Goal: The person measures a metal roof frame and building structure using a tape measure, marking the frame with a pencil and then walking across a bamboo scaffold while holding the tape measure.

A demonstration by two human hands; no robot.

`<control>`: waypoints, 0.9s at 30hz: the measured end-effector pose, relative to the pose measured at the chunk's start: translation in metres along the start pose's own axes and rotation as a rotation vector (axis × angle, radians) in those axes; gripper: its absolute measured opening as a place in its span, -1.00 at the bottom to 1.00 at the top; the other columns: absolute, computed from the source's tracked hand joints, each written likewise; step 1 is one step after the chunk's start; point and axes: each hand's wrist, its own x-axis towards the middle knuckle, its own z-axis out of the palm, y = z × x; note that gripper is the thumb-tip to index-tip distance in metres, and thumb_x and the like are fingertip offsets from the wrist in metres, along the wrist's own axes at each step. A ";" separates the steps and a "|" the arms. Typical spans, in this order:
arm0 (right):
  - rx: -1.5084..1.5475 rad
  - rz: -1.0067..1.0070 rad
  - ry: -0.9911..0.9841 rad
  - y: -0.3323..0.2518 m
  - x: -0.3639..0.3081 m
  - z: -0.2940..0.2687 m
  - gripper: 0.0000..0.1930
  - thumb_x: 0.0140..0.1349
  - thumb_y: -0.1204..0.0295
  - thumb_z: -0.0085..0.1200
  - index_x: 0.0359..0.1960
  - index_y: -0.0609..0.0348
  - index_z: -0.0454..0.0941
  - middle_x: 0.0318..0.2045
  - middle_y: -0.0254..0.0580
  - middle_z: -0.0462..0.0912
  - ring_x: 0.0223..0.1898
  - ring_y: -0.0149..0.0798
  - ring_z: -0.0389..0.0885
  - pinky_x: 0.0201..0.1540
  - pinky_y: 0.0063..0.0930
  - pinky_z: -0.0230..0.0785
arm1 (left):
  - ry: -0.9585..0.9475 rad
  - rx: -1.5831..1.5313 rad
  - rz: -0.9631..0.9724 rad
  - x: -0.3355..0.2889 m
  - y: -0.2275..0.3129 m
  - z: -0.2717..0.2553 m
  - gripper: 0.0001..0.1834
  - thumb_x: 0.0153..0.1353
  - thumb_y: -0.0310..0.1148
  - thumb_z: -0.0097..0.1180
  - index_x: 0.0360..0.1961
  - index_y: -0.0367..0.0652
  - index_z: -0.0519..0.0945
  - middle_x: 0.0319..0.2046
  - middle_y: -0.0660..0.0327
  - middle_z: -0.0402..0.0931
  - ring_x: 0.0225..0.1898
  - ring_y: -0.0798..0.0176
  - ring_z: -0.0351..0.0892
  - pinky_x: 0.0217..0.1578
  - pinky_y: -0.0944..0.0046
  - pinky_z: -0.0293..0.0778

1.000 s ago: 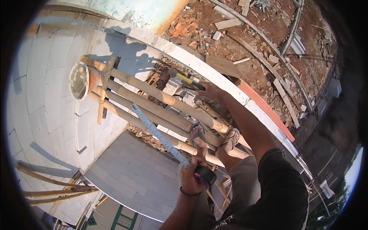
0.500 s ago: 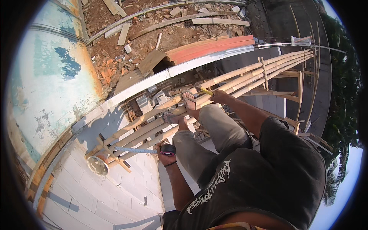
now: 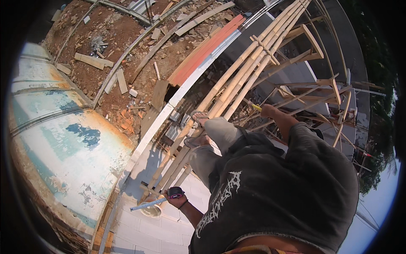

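Observation:
My left hand (image 3: 170, 199) is closed around a black and pink tape measure (image 3: 176, 193). A short length of its pale blade (image 3: 144, 205) sticks out to the left, above a round bucket (image 3: 153, 211) with a whitish inside. My right hand (image 3: 268, 111) grips the yellow handle of what looks like a hammer (image 3: 256, 107), held out to the right; its head is small and hard to make out. Under my sandalled feet (image 3: 198, 140) runs a walkway of several bamboo poles (image 3: 230, 91), lashed with crosspieces.
A white block wall (image 3: 186, 91) runs along the far side of the poles, with an orange-red board (image 3: 207, 51) beside it. Rubble and planks cover the ground beyond. Wooden scaffold framing (image 3: 313, 42) stands at right; a peeling painted wall (image 3: 72, 139) stands at left.
The view has turned, so the poles run more steeply upward. The hammer is now farther right, off the poles. The tape blade now points lower left, over the bucket.

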 end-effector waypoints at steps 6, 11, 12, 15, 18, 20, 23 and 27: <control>0.234 0.156 -0.085 0.005 -0.035 0.007 -0.72 0.10 0.38 -0.02 -0.24 0.38 0.51 -0.56 -0.10 0.55 -0.60 -0.23 0.56 -0.67 -0.35 0.43 | -0.252 0.069 -0.051 0.005 0.012 0.038 -0.66 0.15 0.05 0.02 -0.29 0.03 0.42 -0.48 0.35 0.45 -0.47 0.35 0.47 -0.49 0.31 0.43; 0.231 0.176 -0.122 0.021 -0.026 0.049 -0.73 0.10 0.40 -0.01 -0.24 0.36 0.51 -0.55 -0.08 0.55 -0.59 -0.20 0.56 -0.65 -0.33 0.43 | -0.267 0.376 -0.067 0.031 0.010 0.051 -0.64 0.15 0.08 0.01 -0.32 0.02 0.41 -0.55 0.35 0.41 -0.52 0.34 0.44 -0.52 0.29 0.44; 0.359 0.218 -0.095 0.014 -0.039 0.049 -0.73 0.10 0.40 -0.01 -0.24 0.36 0.51 -0.54 -0.07 0.56 -0.58 -0.20 0.57 -0.65 -0.33 0.44 | -0.279 0.379 -0.095 0.038 0.014 0.051 -0.64 0.15 0.08 0.01 -0.31 0.02 0.41 -0.54 0.34 0.41 -0.52 0.33 0.44 -0.52 0.29 0.44; 0.395 0.170 -0.038 0.015 -0.063 0.061 -0.74 0.07 0.40 0.01 -0.27 0.37 0.53 -0.52 -0.02 0.57 -0.57 -0.18 0.60 -0.64 -0.35 0.47 | -0.295 0.377 -0.139 0.047 0.020 0.071 -0.63 0.15 0.07 0.02 -0.28 0.01 0.39 -0.52 0.32 0.40 -0.53 0.31 0.44 -0.52 0.28 0.43; 0.506 0.239 -0.074 0.026 -0.077 0.084 -0.74 0.05 0.39 0.04 -0.31 0.38 0.53 -0.56 -0.03 0.56 -0.61 -0.20 0.58 -0.65 -0.35 0.47 | -0.381 0.408 -0.096 0.070 0.023 0.066 -0.59 0.13 0.08 0.04 -0.27 -0.04 0.37 -0.47 0.28 0.39 -0.48 0.28 0.44 -0.49 0.24 0.44; 0.584 0.260 -0.086 0.031 -0.085 0.097 -0.74 0.05 0.38 0.05 -0.34 0.39 0.53 -0.58 -0.05 0.55 -0.64 -0.21 0.55 -0.67 -0.36 0.46 | -0.384 0.555 0.031 0.087 0.025 0.066 -0.57 0.13 0.09 0.03 -0.27 -0.05 0.37 -0.46 0.26 0.39 -0.45 0.26 0.44 -0.45 0.22 0.45; 0.692 0.254 -0.061 0.040 -0.099 0.120 -0.74 0.04 0.38 0.04 -0.36 0.39 0.53 -0.62 -0.07 0.52 -0.67 -0.23 0.52 -0.69 -0.37 0.43 | -0.339 0.542 -0.171 0.094 0.033 0.091 -0.55 0.13 0.11 0.01 -0.25 -0.06 0.38 -0.44 0.23 0.39 -0.41 0.23 0.45 -0.41 0.20 0.46; 0.871 0.302 -0.064 0.040 -0.126 0.143 -0.72 0.04 0.36 0.06 -0.34 0.39 0.52 -0.64 -0.10 0.50 -0.70 -0.25 0.50 -0.71 -0.37 0.41 | -0.293 0.815 -0.050 0.073 0.039 0.125 -0.53 0.14 0.13 -0.01 -0.25 -0.08 0.39 -0.39 0.20 0.40 -0.40 0.23 0.46 -0.39 0.21 0.46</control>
